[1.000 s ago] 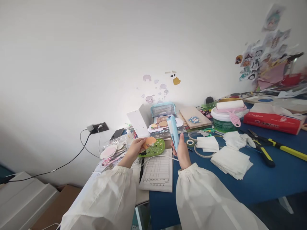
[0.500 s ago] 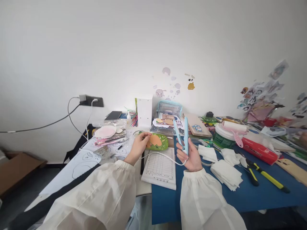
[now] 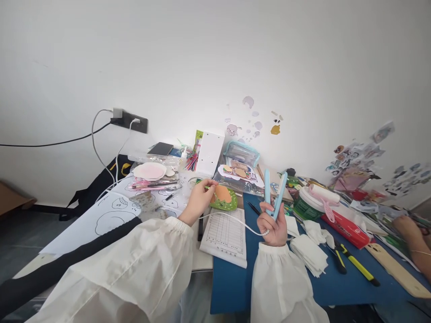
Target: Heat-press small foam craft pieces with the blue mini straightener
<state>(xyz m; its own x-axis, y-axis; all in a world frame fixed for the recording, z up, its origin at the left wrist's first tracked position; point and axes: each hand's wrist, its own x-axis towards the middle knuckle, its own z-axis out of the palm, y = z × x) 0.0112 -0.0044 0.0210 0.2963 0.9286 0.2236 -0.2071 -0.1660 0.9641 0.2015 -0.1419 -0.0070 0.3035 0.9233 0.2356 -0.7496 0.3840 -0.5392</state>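
Observation:
My left hand [image 3: 201, 197] is closed in a pinch at the edge of an orange cut-out piece [image 3: 222, 194]. That piece is over a green patterned tray [image 3: 230, 206]; whether it rests on the tray I cannot tell. In my right hand [image 3: 273, 229] is a light blue mini hair straightener [image 3: 278, 202], held upright with its two arms apart and its white cord [image 3: 235, 218] running left. Below the tray lies a pad of printed forms [image 3: 225, 237].
Bagged pink pieces [image 3: 150, 171] and line drawings [image 3: 116, 215] lie left. White wipes [image 3: 308, 255], a yellow-black cutter [image 3: 360, 264], a green-white tub [image 3: 308, 204] and a red box [image 3: 346, 229] crowd the right. Another person's hand [image 3: 409, 231] is at far right.
The straightener has shifted right, turned, and its arms now lean the other way. My left hand stays by the orange piece. The view has tilted, and another person's hand now shows at right.

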